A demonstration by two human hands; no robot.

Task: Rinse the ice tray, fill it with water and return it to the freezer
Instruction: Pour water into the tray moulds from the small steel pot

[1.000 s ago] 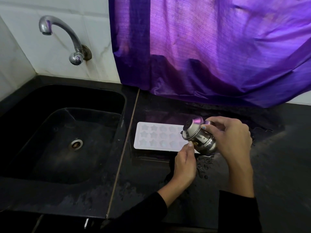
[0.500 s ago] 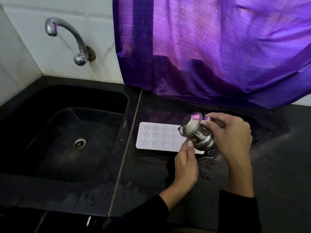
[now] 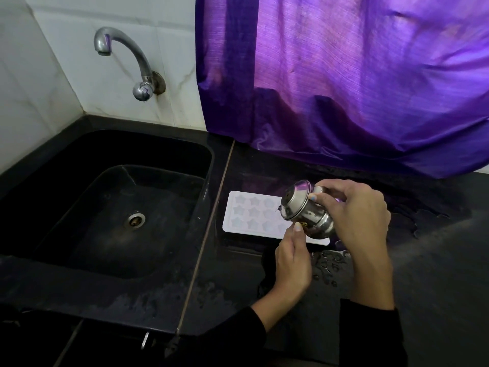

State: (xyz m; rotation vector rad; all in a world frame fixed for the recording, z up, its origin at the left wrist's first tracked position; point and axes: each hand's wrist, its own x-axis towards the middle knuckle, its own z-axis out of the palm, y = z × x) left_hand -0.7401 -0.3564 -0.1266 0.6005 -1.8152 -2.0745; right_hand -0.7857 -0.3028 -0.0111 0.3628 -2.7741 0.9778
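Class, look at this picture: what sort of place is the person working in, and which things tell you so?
Most likely a home kitchen. A curved metal tap on the white tiled wall stands over a black moulded sink, and a white star-celled ice tray lies on the wet black stone counter.
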